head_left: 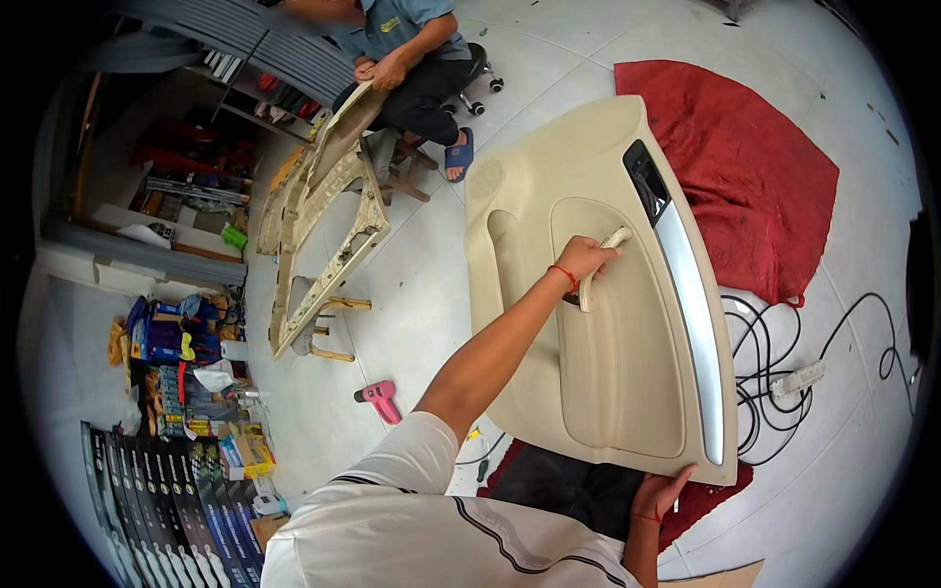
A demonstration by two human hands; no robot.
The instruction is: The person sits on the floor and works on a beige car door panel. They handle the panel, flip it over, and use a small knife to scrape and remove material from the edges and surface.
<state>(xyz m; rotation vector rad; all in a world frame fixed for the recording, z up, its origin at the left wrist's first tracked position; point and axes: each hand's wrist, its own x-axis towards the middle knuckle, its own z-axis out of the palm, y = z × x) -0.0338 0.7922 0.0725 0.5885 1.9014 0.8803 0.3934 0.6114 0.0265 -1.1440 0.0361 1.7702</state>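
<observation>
A beige car door panel (627, 392) lies tilted in front of me, with a silver trim strip (688, 333) along its right side and a dark inner handle recess (647, 181) near the top. My left hand (586, 260) reaches across the panel, its fingers closed around the light pull handle (618, 237) at the middle. At the near right corner my right hand (662, 493) grips the panel's lower edge; some of its fingers are hidden underneath.
A seated person (412, 69) at the far left holds another panel frame (333, 211), propped on wooden stools. A pink heat gun (380, 400) lies on the floor. Red cloth (755, 176), black cable (755, 392) and a power strip (799, 378) are on the right. Packaged goods (157, 500) line the left.
</observation>
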